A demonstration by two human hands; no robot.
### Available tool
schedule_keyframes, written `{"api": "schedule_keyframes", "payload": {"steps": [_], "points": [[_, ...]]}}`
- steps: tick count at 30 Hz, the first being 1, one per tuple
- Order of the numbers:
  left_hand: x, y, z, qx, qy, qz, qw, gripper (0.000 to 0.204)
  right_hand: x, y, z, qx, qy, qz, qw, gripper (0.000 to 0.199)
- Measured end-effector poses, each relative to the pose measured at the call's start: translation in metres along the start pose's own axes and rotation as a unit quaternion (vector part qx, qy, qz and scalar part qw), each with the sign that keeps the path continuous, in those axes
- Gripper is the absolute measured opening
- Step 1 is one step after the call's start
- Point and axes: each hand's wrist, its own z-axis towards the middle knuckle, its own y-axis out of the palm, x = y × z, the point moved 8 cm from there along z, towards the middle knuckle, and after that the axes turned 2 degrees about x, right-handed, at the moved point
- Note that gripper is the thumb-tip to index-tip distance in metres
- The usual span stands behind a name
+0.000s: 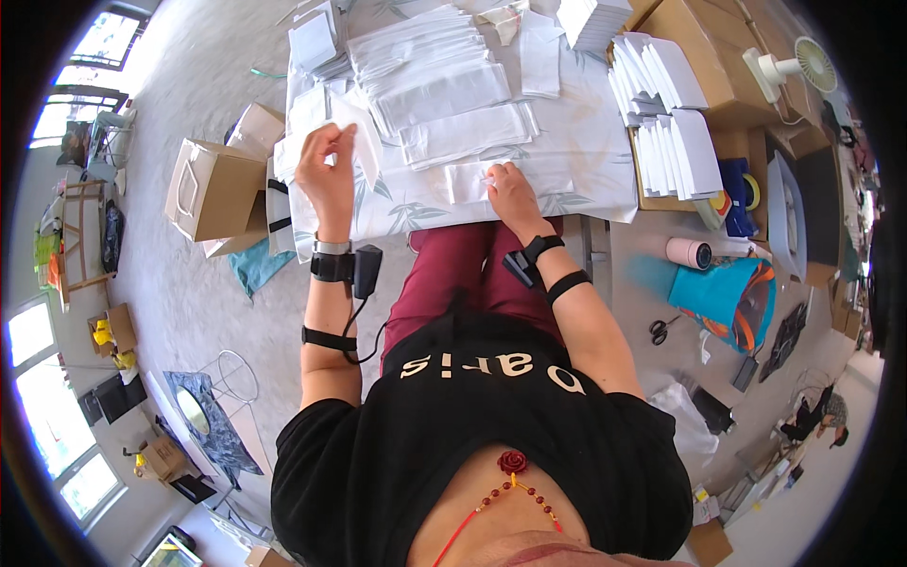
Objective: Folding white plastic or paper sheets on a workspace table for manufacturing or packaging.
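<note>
My left hand (326, 180) is raised over the left side of the table with its fingers curled into a pinch. A thin white sheet (367, 156) hangs at its fingertips, partly hidden by them. Near the table's front edge, my right hand (513, 197) has its fingers drawn together on a flat whitish sleeve (467, 181) that lies on the tablecloth. Beyond it is a short stack of similar flat sleeves (463, 135). A larger, overlapping pile of them (416, 57) spreads farther back.
White folded boxes (675, 156) stand in rows in a carton at the right table edge, below a small fan (789, 71). Cardboard boxes (213, 194) sit left of the table. A blue bag (723, 298), a pink cylinder (688, 252) and black scissors (662, 329) are to the right.
</note>
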Motion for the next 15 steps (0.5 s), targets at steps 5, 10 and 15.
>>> {"api": "schedule_keyframes", "payload": {"steps": [5,10,15], "points": [[0.0,0.044,-0.05,-0.087,-0.005,-0.001,0.996,0.01,-0.039,-0.016,0.002,0.079,-0.057,0.087,0.991,0.027],[-0.028,0.101,-0.113,-0.145,-0.101,-0.089,0.98,0.014,-0.063,-0.003,0.009,0.055,0.021,0.274,0.96,0.026],[-0.043,0.12,-0.14,-0.185,-0.144,-0.106,0.966,0.015,-0.054,0.016,0.005,0.044,0.082,0.276,0.957,0.025]]}}
